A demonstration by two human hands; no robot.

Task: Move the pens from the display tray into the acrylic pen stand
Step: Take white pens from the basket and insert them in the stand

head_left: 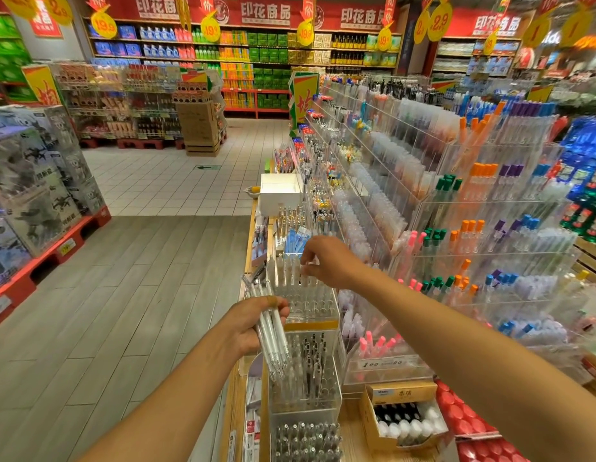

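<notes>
I am watching my left hand (256, 323) gripping a bundle of white translucent pens (271, 331), fingers curled around the barrels, tips pointing down and near, clicker ends sticking up and far-left past the knuckles. My right hand (326, 261) is reaching further out, thumb and fingers pinching the top of a single white pen (305, 273) that is standing in the clear acrylic pen stand (310, 303). That stand is sitting just right of my left hand, with a row of upright white pens along its far side and open holes showing nearer. Just nearer is lying another clear acrylic holder with dark pens (311, 368). To the right, tiered acrylic racks of coloured-cap pens (473, 228) are stretching away, and near right an open cardboard box of black and white caps (406, 420) is resting on the wooden counter (353, 438).
</notes>
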